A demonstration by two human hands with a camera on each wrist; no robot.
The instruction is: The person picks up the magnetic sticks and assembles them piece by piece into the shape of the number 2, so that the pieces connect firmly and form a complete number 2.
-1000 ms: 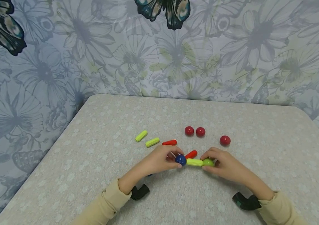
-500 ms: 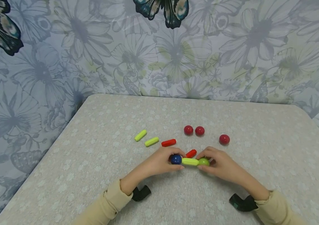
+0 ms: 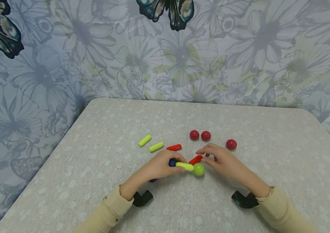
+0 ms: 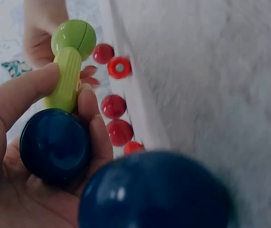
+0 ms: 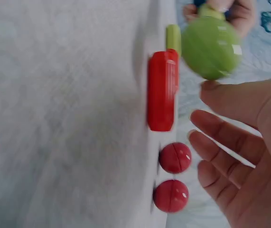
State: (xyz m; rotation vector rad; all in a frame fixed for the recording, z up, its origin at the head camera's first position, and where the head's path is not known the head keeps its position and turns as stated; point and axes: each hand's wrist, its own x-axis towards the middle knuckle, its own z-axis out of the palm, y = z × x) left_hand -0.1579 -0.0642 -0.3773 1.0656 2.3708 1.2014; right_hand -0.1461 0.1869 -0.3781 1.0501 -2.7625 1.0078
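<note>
My left hand (image 3: 159,165) pinches a ribbed yellow-green stick (image 3: 184,166) between thumb and fingers. At one end of the stick a dark blue ball (image 4: 54,145) sits within the hand's curl; at the other end is a shiny green ball (image 3: 198,169). To the right, my right hand (image 3: 226,161) holds nothing, its fingers parted and loosely bent. In the right wrist view its thumb tip is right at the green ball's edge. A red stick (image 3: 196,159) lies on the table between the hands, just behind the green ball.
Behind the hands lie another red stick (image 3: 174,147), two yellow-green sticks (image 3: 156,147) and several red balls (image 3: 194,135). A second blue ball (image 4: 152,194) rests by the left wrist, mostly hidden in the head view. A patterned cloth covers the table (image 3: 118,129), which meets the wall.
The joined stick and balls have shifted left with my left hand. My right hand has let go of the green ball and moved up and away, near the red stick.
</note>
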